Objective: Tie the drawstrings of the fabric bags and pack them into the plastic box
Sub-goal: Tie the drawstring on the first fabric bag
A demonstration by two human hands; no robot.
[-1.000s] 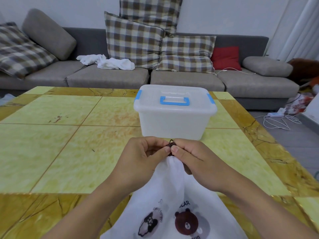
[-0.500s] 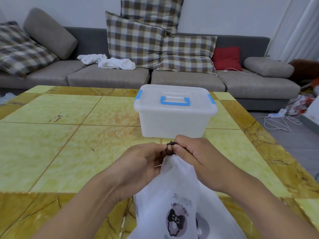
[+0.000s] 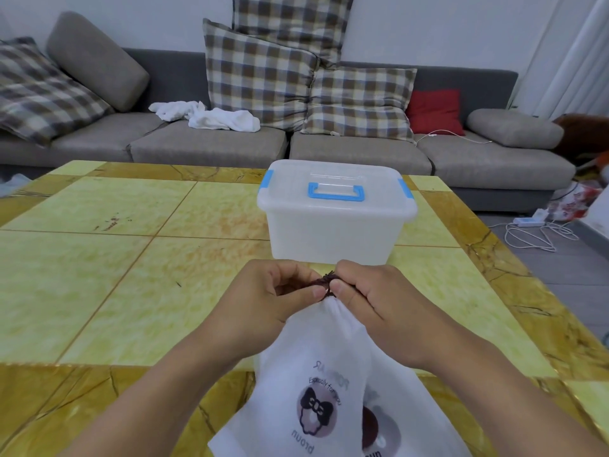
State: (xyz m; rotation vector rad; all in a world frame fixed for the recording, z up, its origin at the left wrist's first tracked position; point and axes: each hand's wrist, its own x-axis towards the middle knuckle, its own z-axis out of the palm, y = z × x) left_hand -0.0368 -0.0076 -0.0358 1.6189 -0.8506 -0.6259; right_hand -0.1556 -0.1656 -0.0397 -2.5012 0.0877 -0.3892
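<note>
A white fabric bag (image 3: 329, 374) with cartoon prints hangs in front of me over the near table edge, its mouth gathered tight at the top. A dark brown drawstring (image 3: 324, 281) bunches at that mouth. My left hand (image 3: 263, 301) pinches the string from the left, and my right hand (image 3: 375, 298) pinches it from the right, thumbs nearly touching. Just beyond my hands stands the translucent plastic box (image 3: 333, 225), its lid on, with a blue handle and blue side clips.
The yellow and amber tiled table (image 3: 115, 275) spreads to the left and right of the box. Behind it runs a grey sofa (image 3: 204, 146) with checked cushions and white cloths. Cables and a power strip (image 3: 530, 222) lie on the floor at right.
The bag has turned, so a different print now faces me. My hands stayed together at the gathered mouth, working the drawstring. The box has not moved.
</note>
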